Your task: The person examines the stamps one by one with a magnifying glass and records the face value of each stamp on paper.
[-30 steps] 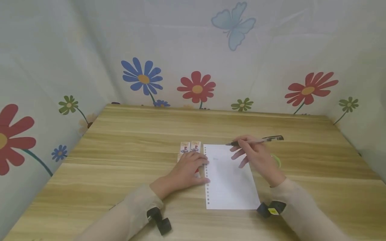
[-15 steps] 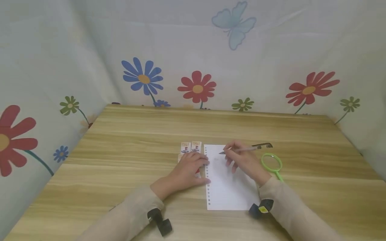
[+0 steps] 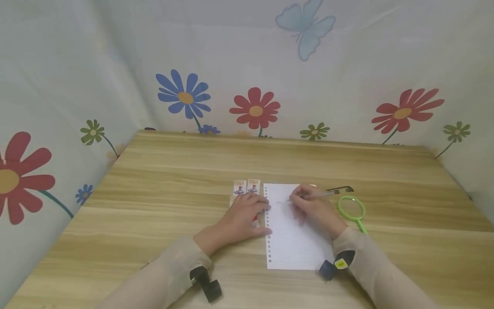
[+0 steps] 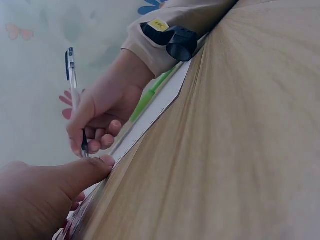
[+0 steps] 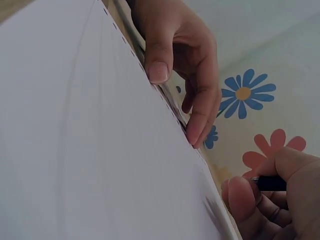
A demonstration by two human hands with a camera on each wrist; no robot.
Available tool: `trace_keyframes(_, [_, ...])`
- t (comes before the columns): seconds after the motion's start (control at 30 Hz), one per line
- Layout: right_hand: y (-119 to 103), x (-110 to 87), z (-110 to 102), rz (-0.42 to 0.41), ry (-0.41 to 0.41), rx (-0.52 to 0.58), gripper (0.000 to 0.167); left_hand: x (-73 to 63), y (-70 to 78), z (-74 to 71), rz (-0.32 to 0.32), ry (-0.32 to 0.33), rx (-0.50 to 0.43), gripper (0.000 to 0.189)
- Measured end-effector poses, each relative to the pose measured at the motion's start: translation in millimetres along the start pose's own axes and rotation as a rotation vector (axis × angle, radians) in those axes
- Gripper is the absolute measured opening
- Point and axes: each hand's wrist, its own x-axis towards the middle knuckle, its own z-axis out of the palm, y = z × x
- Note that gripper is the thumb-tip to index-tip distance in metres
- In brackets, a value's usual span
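A white lined sheet of paper point(image 3: 295, 251) with punched holes along its left edge lies on the table. My left hand point(image 3: 242, 219) rests at that edge, its fingertips and thumb touching the paper and its palm over small printed cards point(image 3: 253, 186). Over the upper part of the sheet, my right hand point(image 3: 317, 211) pinches a pen point(image 3: 331, 192), its tip at or near the paper. Faint marks show near the tip. The left wrist view also has the pen point(image 4: 74, 90), leaning upright in the right hand's fingers. Several cards are partly hidden under the left hand.
A green magnifying glass point(image 3: 361, 225) lies right of the paper, its handle partly behind the right sleeve. The wooden table point(image 3: 173, 171) reaches back to a white curtain point(image 3: 231, 47) printed with flowers and a butterfly.
My right hand has moved left and down with the pen, from the sheet's top edge to lower on the paper. The magnifying glass has come into fuller view. My left hand stays put.
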Motion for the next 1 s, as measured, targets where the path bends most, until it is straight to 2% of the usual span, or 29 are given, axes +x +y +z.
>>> trace_keyframes(0.13, [7,-0.1,1,0.023,0.055,0.006,0.018,0.7,1.8,-1.8,-0.006,-0.005,-0.005,0.061])
trace_keyframes(0.33, [14,1.2,4,0.038,0.142,-0.093,0.014,0.2,3.4,-2.4,-0.008,-0.008,-0.001,0.061])
trace_keyframes(0.67, [19,2.6,6,-0.034,0.157,-0.117,0.014,-0.9,3.6,-0.9,-0.008,0.005,0.017,0.061])
trace_keyframes(1.0, [19,2.3,5,-0.008,0.154,-0.174,0.016,-0.3,4.0,1.0,-0.007,0.0,0.016,0.06])
